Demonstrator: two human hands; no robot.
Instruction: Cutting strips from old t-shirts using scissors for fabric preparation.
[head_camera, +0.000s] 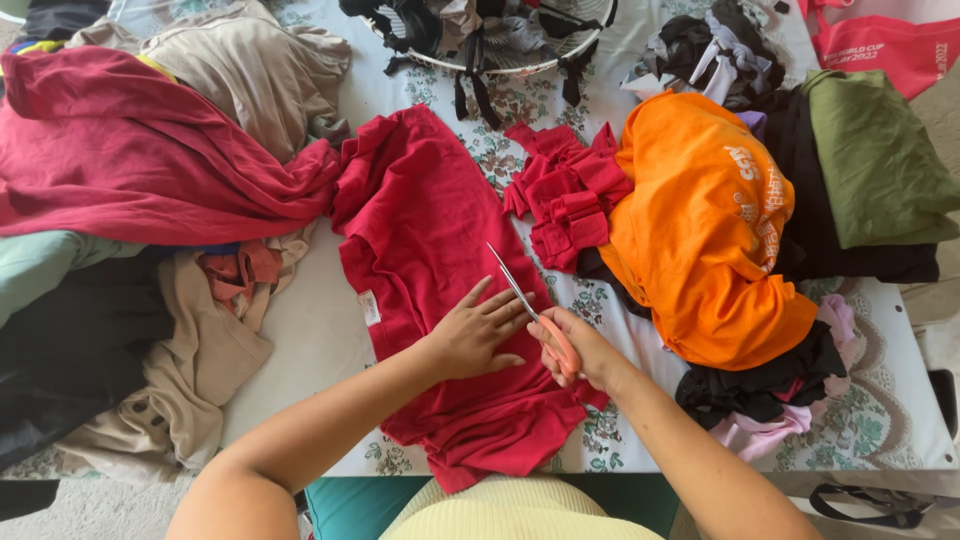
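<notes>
A red shirt (430, 230) lies spread across the middle of the table. My left hand (478, 330) presses flat on it with fingers apart. My right hand (575, 350) grips scissors (520, 295) with orange handles, and the silver blades point up and left over the red cloth, right beside my left fingers. A heap of cut red pieces (565, 190) sits just beyond the blades, to the right of the shirt.
An orange shirt (705, 230) is heaped at right over black and pink clothes (770, 400), with an olive garment (870, 160) behind. Dark red (130, 150), beige (250, 70) and black clothes pile up at left. A white basket (500, 35) of dark strips stands at the back. The floral tablecloth (300, 330) shows between piles.
</notes>
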